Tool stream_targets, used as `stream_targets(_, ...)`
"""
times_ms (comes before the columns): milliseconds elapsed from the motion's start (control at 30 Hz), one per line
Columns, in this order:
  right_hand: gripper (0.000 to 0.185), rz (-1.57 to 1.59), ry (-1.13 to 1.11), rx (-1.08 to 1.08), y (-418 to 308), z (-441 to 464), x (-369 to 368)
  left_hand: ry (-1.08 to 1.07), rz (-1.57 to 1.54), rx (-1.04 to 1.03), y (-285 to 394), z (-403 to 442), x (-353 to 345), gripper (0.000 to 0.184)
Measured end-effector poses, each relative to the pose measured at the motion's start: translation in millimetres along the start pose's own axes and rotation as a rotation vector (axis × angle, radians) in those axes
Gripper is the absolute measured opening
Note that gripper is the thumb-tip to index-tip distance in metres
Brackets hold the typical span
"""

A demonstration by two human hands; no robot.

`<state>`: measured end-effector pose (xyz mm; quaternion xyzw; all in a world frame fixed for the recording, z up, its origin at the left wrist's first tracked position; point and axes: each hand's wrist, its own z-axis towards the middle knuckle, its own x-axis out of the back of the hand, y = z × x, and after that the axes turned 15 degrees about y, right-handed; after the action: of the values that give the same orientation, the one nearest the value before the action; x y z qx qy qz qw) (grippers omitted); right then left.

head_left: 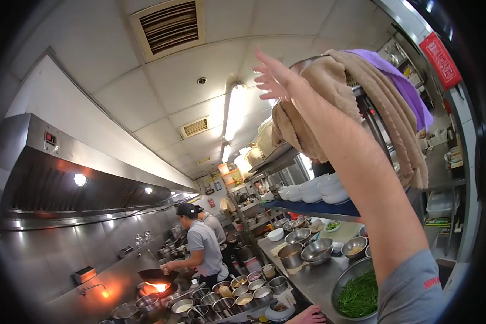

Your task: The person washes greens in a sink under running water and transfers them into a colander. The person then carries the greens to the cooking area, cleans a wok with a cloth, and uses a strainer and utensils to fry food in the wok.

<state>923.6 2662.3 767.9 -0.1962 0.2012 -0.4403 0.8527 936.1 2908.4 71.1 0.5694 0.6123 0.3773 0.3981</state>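
My right hand point(272, 78) is raised high beside a brown towel point(329, 81), its fingers spread and nothing visible in them. The towel hangs over the top of a rack, with a purple cloth point(397, 81) behind it. I cannot tell whether the hand touches the towel. At the bottom edge shows part of my left hand point(309, 315), with fingers loosely extended near the steel counter point(272, 249); the rest is cut off. A metal bowl of thin green stalks point(357, 291) sits below my raised forearm.
White bowls point(313, 189) are stacked on a blue-lined shelf point(308, 208). Steel bowls point(317, 250) of ingredients crowd the counter. To the left, a co-worker point(202, 243) works at a wok point(157, 275) over flames, with another person behind. Several seasoning containers point(244, 299) stand nearby. An extractor hood point(92, 183) overhangs the stove.
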Motion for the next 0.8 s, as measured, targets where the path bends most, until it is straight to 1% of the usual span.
stream_targets(67, 0.115, 0.057, -0.020, 0.068, -7, -3, -4, 0.068, 0.015, -0.018, -3, -11, 30, 0.016)
stream_targets(100, 0.115, 0.068, -0.021, 0.061, -8, -3, -8, 0.100, 0.026, -0.024, -7, -18, 44, 0.016)
stream_targets(167, 0.118, 0.074, -0.116, 0.153, -5, -4, -15, 0.171, 0.060, -0.028, -17, -32, 72, 0.016)
stream_targets(200, 0.118, 0.081, -0.128, 0.134, -2, -9, -20, 0.215, 0.079, -0.030, -25, -40, 90, 0.016)
stream_targets(267, 0.114, -0.046, -0.161, 0.194, 10, -30, -40, 0.316, 0.088, -0.016, -51, -57, 124, 0.016)
stream_targets(300, 0.114, -0.041, -0.200, 0.151, 15, -43, -51, 0.374, 0.079, -0.001, -70, -68, 140, 0.016)
stream_targets(333, 0.106, -0.473, -0.229, 0.297, 19, -59, -59, 0.431, 0.063, 0.020, -90, -78, 155, 0.016)
stream_targets(400, 0.078, -1.062, -0.287, 0.697, 60, -82, -73, 0.554, 0.049, 0.090, -140, -103, 181, 0.016)
stream_targets(433, 0.068, -1.155, -0.416, 0.816, 80, -89, -74, 0.611, 0.048, 0.136, -167, -116, 192, 0.017)
stream_targets(467, 0.063, -1.275, -0.491, 0.644, 90, -103, -81, 0.671, 0.045, 0.192, -196, -131, 200, 0.017)
stream_targets(500, 0.060, -1.222, -0.505, 0.778, 114, -113, -77, 0.715, 0.038, 0.254, -224, -147, 206, 0.017)
stream_targets(567, 0.056, -1.344, -0.608, 0.416, 121, -133, -84, 0.785, 0.035, 0.381, -270, -182, 215, 0.017)
stream_targets(600, 0.056, -1.327, -0.619, 0.511, 140, -139, -73, 0.813, 0.027, 0.443, -291, -200, 219, 0.017)
stream_targets(667, 0.061, -1.357, -0.641, 0.505, 163, -150, -59, 0.853, 0.026, 0.550, -328, -232, 232, 0.017)
stream_targets(700, 0.066, -1.408, -0.670, 0.411, 168, -156, -58, 0.868, 0.036, 0.594, -346, -246, 240, 0.017)
stream_targets(767, 0.063, -1.304, -0.637, 0.422, 216, -146, -16, 0.871, 0.089, 0.672, -392, -272, 247, 0.018)
stream_targets(800, 0.063, -1.246, -0.729, 0.439, 232, -150, -39, 0.859, 0.127, 0.694, -407, -285, 249, 0.018)
